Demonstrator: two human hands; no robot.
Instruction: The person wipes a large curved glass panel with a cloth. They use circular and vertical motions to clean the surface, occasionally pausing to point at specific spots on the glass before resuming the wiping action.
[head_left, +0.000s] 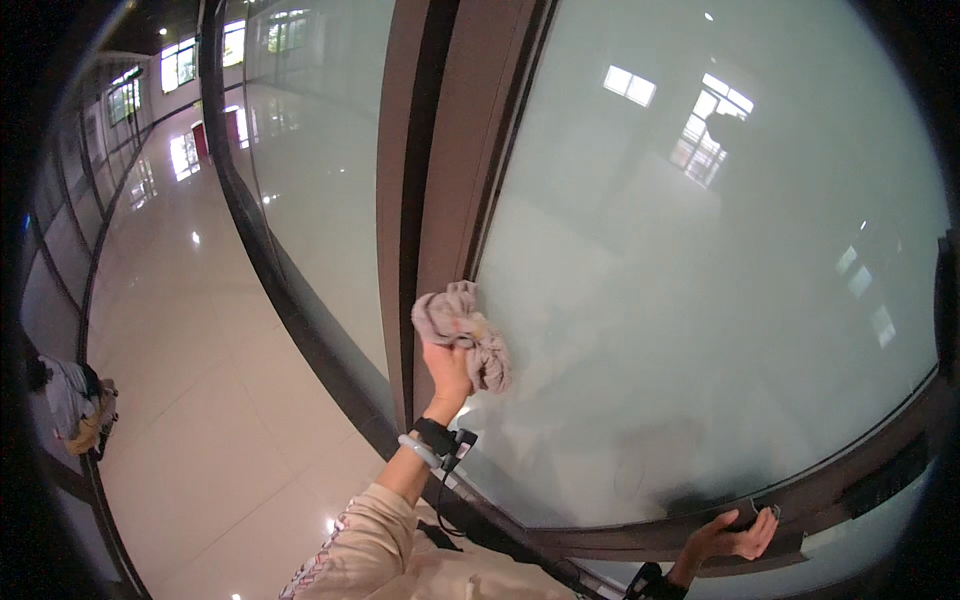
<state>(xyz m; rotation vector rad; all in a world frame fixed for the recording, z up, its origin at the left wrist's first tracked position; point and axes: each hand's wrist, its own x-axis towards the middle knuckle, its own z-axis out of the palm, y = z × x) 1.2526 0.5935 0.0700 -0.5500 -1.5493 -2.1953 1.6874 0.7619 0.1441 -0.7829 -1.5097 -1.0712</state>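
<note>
My left hand (448, 373) is closed on a crumpled greyish-pink cloth (480, 345). The cloth lies against the brown frame (457, 150) where it meets a large frosted glass panel (637, 300). A black strap with a small device and a pale bangle circle my left wrist. At the lower right, my right hand (739, 536) is beside the brown lower frame, its fingers bent and thumb apart, near a small metal handle or lock part (766, 511). I see no object held in it. The panel shows window reflections and faint smudges.
A glossy tiled floor (225, 360) runs along a corridor on the left, with a black-edged glass partition (315, 225) beside it. Another person (75, 409) is at the far left edge. Windows (178, 66) stand at the corridor's far end.
</note>
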